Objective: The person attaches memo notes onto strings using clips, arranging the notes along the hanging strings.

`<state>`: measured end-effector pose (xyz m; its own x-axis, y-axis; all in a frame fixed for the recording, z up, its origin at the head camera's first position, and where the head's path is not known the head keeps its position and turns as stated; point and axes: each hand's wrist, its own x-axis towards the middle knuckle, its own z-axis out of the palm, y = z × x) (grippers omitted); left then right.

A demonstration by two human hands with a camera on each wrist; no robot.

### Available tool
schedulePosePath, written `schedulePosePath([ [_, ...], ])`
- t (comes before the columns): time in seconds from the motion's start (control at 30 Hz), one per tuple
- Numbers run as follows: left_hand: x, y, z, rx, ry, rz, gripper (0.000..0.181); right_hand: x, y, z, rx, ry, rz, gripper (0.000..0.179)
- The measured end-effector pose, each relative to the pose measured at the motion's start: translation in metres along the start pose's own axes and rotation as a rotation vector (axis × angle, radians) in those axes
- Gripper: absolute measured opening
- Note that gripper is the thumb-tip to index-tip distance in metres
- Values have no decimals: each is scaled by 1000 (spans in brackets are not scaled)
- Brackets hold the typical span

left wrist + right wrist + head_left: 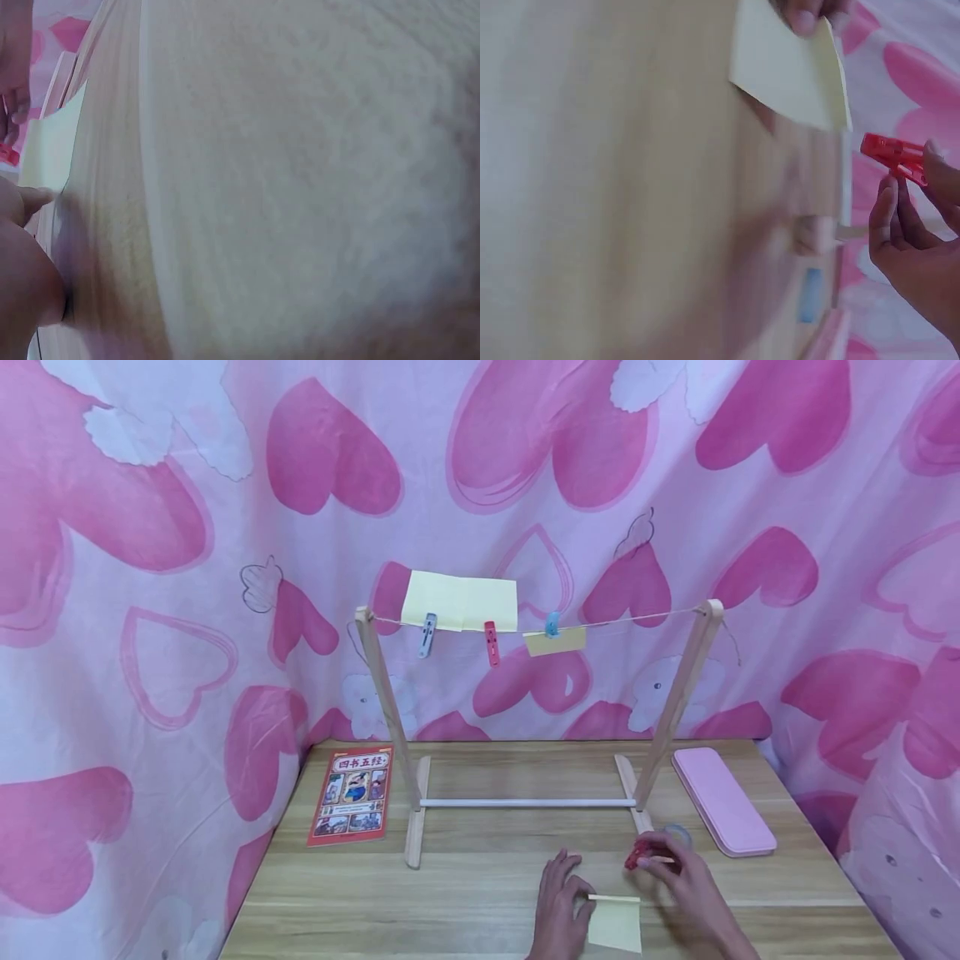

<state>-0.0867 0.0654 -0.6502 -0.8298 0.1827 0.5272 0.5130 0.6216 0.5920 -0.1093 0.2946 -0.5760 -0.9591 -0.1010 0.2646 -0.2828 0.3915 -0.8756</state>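
Note:
My left hand (561,906) is at the front of the wooden table, pinching the left edge of a small pale yellow sheet of paper (615,927) with a folded top strip. In the right wrist view, the paper (791,75) is tilted, and the left thumb lies against it. To the right of the paper, my right hand (690,883) holds a red clothespin (637,856) between thumb and fingers; the clothespin (892,156) is apart from the paper in the right wrist view.
Behind the hands stands a wooden frame (681,702) with a string. A blue-grey clothespin (427,635) and a red one (492,645) hold pale paper (465,602); a blue clip (552,624) holds a smaller piece. A red book (351,795), pink case (723,802) and tape roll (677,835) lie around it.

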Motion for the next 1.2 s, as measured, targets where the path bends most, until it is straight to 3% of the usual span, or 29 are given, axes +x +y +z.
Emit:
schedulePosePath([
  [0.13, 14, 5, -17, -312, -147, -230, 15, 19, -19, -21, -40, 32, -58, 31],
  [0.23, 36, 8, -33, -444, -208, -345, 11, 39, -46, -39, -65, 34, -88, 35],
  [0.3, 56, 12, -42, -474, -210, -336, 10, 54, -70, -53, -77, 15, -134, 35],
  [0.5, 122, 34, -78, -536, -123, -231, 14, 89, -147, -89, -141, -85, -269, 32],
  [0.63, 156, 50, -101, -623, -79, -268, 16, 104, -182, -104, -208, -103, -387, 39],
  [0.77, 183, 66, -114, -687, -7, -329, 19, 116, -203, -111, -297, -60, -473, 46],
  [0.87, 200, 77, -121, -699, 53, -324, 17, 124, -214, -116, -336, -7, -451, 46],
  [1.07, 234, 99, -133, -731, 133, -327, 16, 139, -240, -128, -298, 68, -266, 32],
  [1.2, 252, 110, -143, -775, 187, -330, 16, 155, -266, -131, -247, 59, -256, 25],
])
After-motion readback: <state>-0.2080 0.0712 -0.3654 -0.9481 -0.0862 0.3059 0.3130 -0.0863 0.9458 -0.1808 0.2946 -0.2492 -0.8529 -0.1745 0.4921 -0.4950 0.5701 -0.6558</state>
